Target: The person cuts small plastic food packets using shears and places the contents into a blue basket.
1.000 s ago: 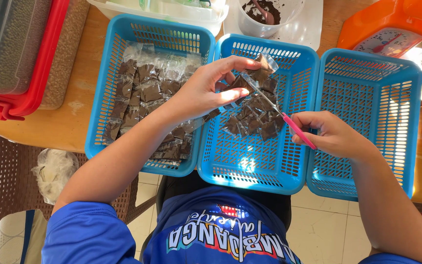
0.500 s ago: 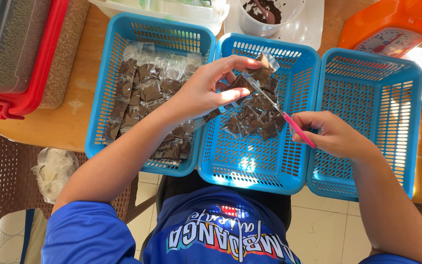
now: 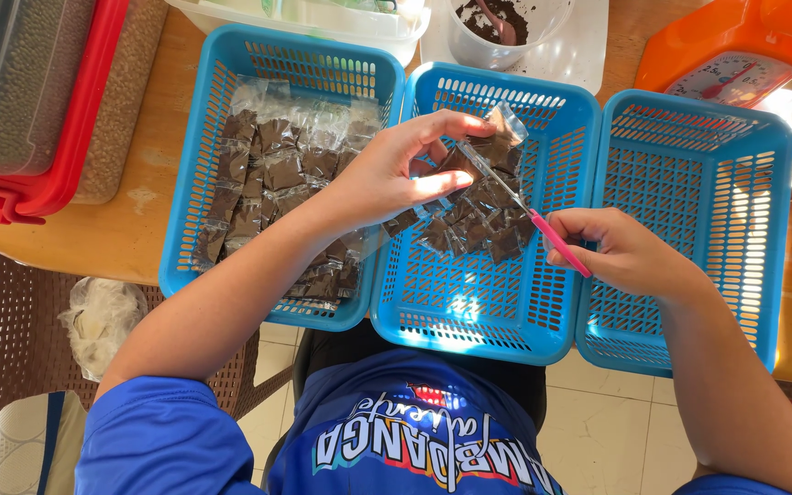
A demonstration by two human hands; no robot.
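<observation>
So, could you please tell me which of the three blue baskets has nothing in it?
The right-hand blue basket, beside the right hand, shows only bare mesh. The left basket and middle basket both hold small dark-filled packets.

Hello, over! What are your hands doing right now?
Left hand pinching a small clear packet. Right hand holding pink-handled scissors at it. Middle blue basket underneath. Nothing in the way.

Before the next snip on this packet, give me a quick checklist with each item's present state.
1. Left hand pinches the small clear packet of dark powder: ok.
2. Right hand grips the pink-handled scissors: ok.
3. Blades reach the packet: ok.
4. Left fingers clear of the blades: cannot tell.
5. Work is over the middle blue basket: ok.
6. Right blue basket has room: ok.
</observation>
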